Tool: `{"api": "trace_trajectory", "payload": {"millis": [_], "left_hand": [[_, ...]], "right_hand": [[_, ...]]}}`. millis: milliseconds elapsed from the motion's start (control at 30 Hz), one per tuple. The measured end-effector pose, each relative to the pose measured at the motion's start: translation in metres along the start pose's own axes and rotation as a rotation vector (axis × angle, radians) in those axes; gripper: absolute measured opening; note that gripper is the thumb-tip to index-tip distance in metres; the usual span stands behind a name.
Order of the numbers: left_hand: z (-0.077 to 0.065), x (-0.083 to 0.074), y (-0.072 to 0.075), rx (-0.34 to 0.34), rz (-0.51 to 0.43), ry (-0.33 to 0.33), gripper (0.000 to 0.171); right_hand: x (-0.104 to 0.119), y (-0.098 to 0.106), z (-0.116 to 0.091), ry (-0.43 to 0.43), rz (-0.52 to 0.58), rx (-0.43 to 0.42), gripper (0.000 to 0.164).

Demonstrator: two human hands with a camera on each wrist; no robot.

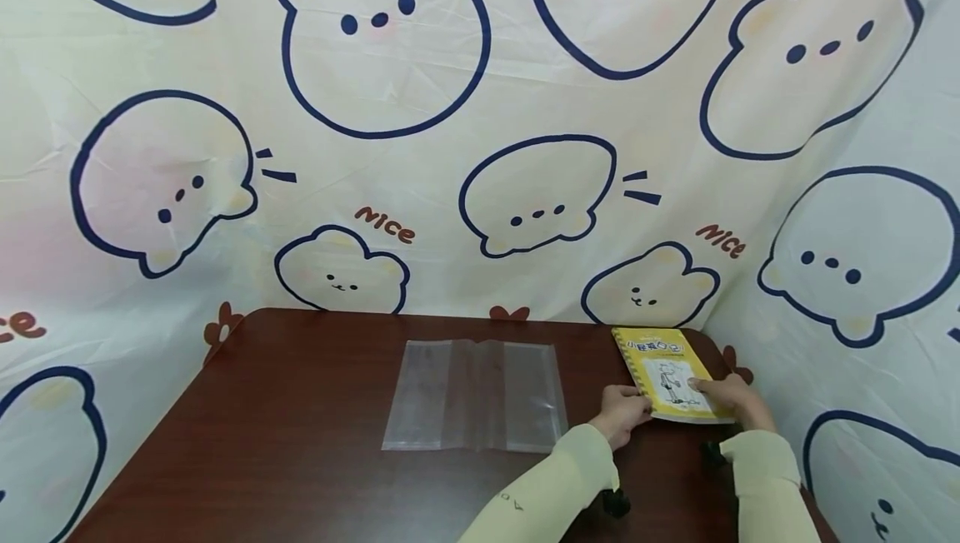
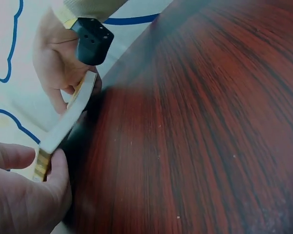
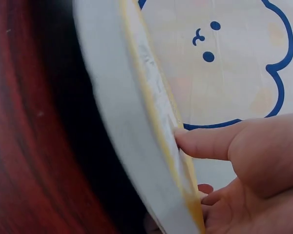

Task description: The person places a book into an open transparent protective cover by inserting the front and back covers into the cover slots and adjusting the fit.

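A yellow paperback book (image 1: 660, 372) with a line-drawn figure on its cover is at the far right of the table, in both hands. My left hand (image 1: 622, 415) pinches its lower left corner at the spine; in the left wrist view, the thumb and a finger of the left hand (image 2: 24, 190) are on either side of the book (image 2: 68, 117). At the right edge, my right hand (image 1: 733, 399) grips it with the thumb on the cover. The right wrist view shows the right hand (image 3: 259, 161) against the cover, its other fingers partly hidden behind the book (image 3: 122, 97).
A clear plastic book cover (image 1: 476, 397) lies spread flat on the dark brown table (image 1: 300, 426), left of the book. A patterned cloth (image 1: 525, 93) hangs along the table's back and sides. Black wrist devices (image 1: 617, 503) sit under the sleeves.
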State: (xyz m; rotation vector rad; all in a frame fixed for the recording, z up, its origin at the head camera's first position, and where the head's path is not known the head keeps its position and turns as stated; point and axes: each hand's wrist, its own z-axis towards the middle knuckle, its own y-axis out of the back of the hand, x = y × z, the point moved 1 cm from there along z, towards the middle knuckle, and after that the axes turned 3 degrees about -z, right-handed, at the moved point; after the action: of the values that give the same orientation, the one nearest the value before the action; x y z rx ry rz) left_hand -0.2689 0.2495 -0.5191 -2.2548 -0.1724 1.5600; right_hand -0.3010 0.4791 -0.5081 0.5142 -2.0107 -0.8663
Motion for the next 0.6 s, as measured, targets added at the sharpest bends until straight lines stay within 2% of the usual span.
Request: {"api": "trace_trajectory", "payload": {"millis": [133, 200, 367, 600], "left_hand": [[0.002, 0.001, 0.001, 0.020, -0.004, 0.009, 0.038], [0.003, 0.002, 0.002, 0.021, 0.011, 0.017, 0.034], [0.004, 0.002, 0.004, 0.035, 0.044, 0.017, 0.034], [0.003, -0.002, 0.006, 0.059, 0.088, 0.014, 0.039]], "right_hand": [[-0.001, -0.002, -0.002, 0.021, 0.020, 0.009, 0.085], [-0.001, -0.001, -0.004, 0.022, 0.021, 0.014, 0.082], [0.002, 0.000, -0.012, 0.011, 0.022, 0.027, 0.086], [0.004, 0.000, -0.018, 0.004, 0.027, 0.002, 0.084]]}}
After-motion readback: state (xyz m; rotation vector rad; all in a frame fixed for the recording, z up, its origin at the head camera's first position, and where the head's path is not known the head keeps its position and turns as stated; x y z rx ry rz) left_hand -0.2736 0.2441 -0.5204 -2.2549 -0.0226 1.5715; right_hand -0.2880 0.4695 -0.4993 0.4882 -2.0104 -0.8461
